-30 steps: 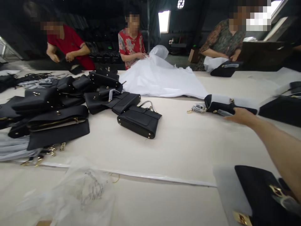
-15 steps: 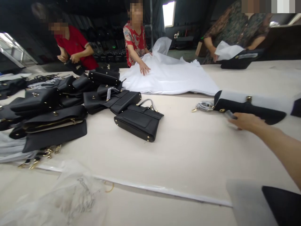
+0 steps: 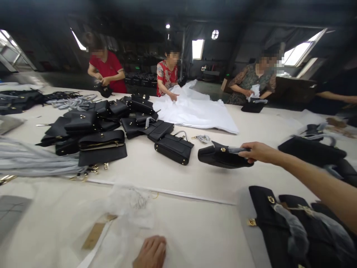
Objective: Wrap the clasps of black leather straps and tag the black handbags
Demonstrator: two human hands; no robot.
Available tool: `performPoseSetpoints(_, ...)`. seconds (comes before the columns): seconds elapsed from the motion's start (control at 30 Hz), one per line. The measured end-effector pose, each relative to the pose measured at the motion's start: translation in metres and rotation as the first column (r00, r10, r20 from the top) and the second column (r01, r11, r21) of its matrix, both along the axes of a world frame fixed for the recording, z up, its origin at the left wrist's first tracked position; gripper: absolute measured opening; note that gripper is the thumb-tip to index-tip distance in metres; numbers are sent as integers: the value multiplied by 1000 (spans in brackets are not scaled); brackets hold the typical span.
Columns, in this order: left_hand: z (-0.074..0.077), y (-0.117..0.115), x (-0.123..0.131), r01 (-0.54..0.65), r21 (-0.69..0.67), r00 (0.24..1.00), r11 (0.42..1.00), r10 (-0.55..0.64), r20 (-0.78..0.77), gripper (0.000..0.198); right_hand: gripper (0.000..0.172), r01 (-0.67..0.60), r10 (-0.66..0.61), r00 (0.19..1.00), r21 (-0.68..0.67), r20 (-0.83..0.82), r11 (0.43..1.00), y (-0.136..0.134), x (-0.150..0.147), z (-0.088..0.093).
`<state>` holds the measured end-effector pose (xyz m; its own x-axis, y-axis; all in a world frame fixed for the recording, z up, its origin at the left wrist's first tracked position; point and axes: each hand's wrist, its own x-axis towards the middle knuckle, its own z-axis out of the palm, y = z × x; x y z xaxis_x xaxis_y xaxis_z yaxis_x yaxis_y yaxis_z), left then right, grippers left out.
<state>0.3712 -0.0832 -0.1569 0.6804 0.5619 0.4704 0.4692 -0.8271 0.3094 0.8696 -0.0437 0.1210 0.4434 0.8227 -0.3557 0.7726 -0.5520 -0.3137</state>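
My right hand reaches in from the right. It is closed around the grey-wrapped handle of a black handbag, which tilts at the table's middle, its gold clasp facing up. Beyond it lies a coiled, wrapped strap. Just left of that bag another black handbag rests on its side. At the bottom edge my left hand lies low over the table, fingers curled together and fingertips hidden. Crumpled clear plastic is beside it, with a brown tag.
Black bags are heaped at the left, near wrapped straps. More black bags with wrapped handles stand at the lower right. White sheets are stacked across the table. Several people work along the far side.
The view has tilted up. My right hand now grips the black handbag's handle, and the bag sits nearer the other handbag. My left hand has come into view at the bottom.
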Motion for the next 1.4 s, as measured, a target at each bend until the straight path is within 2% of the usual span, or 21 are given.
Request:
performPoseSetpoints(0.07, 5, 1, 0, 38, -174, 999, 984, -36, 17, 23, 20, -74, 74, 997, -31, -13, 997, -23, -51, 19)
performPoseSetpoints(0.13, 16, 1, -1, 52, -399, 996, 915, -18, 88, 20, 20, -125, 125, 992, -69, -5, 990, -46, -108, 34)
performPoseSetpoints(0.17, 23, 0, -3, 66, -513, 991, 856, 6, 137, 19, 19, -150, 151, 988, -83, 9, 985, -56, -136, 39)
performPoseSetpoints(0.23, 40, -4, -11, 87, -718, 962, 691, 128, 240, 21, 18, -189, 194, 980, -96, 46, 977, -73, -190, 45)
performPoseSetpoints(0.3, 57, -10, -28, 128, -841, 916, 526, 262, 303, 23, 19, -200, 206, 978, -105, 44, 974, -87, -236, 42)
performPoseSetpoints(0.37, 73, -18, -53, 184, -893, 882, 410, 331, 334, 23, 24, -115, 106, 992, -134, -73, 984, -103, -275, 32)
performPoseSetpoints(0.43, 84, -25, -85, 217, -907, 874, 360, 343, 345, 23, 24, 72, -123, 943, -171, -310, 983, -120, -309, 20)
performPoseSetpoints(0.47, 88, -28, -102, 218, -909, 875, 355, 342, 344, 23, 24, 194, -258, 855, -184, -450, 964, -130, -324, 14)
performPoseSetpoints(0.5, 90, -31, -118, 213, -909, 878, 359, 338, 339, 22, 28, 331, -379, 716, -193, -587, 924, -139, -339, 10)
performPoseSetpoints(0.53, 91, -32, -132, 205, -907, 879, 367, 339, 336, 22, 35, 473, -462, 535, -203, -707, 858, -149, -353, 8)
performPoseSetpoints(0.57, 92, -33, -146, 198, -906, 879, 373, 342, 333, 22, 41, 607, -499, 332, -224, -801, 763, -157, -366, 7)
performPoseSetpoints(0.63, 92, -33, -167, 184, -909, 879, 374, 352, 323, 23, 41, 802, -449, -49, -303, -892, 515, -171, -390, 9)
performPoseSetpoints(0.67, 92, -33, -174, 181, -911, 878, 371, 356, 320, 23, 39, 855, -384, -192, -346, -903, 387, -176, -400, 11)
performPoseSetpoints(0.7, 92, -32, -180, 182, -912, 876, 366, 361, 320, 24, 37, 883, -309, -295, -382, -904, 275, -179, -410, 13)
performPoseSetpoints(0.73, 93, -32, -185, 188, -914, 874, 360, 363, 323, 25, 35, 894, -238, -361, -407, -902, 188, -181, -419, 15)
performPoseSetpoints(0.77, 94, -31, -188, 196, -915, 872, 354, 364, 328, 25, 34, 898, -176, -397, -421, -901, 129, -182, -427, 15)
performPoseSetpoints(0.83, 99, -30, -192, 216, -912, 868, 348, 360, 343, 26, 32, 902, -99, -415, -423, -905, 87, -180, -439, 11)
performPoseSetpoints(1.03, 122, -28, -189, 282, -899, 876, 336, 292, 384, 23, 23, 943, -73, -312, -318, -947, 97, -159, -450, -20)
performPoseSetpoints(1.2, 145, -38, -184, 329, -889, 897, 318, 189, 400, 23, 22, 956, -54, -261, -266, -964, 125, -158, -444, -27)
performPoseSetpoints(1.3, 157, -47, -180, 341, -867, 906, 363, 120, 406, 21, 26, 961, -85, -234, -244, -969, 132, -178, -452, -32)
performPoseSetpoints(1.4, 165, -58, -173, 348, -823, 912, 448, 42, 408, 18, 30, 976, -147, -120, -143, -982, 163, -207, -478, -47)
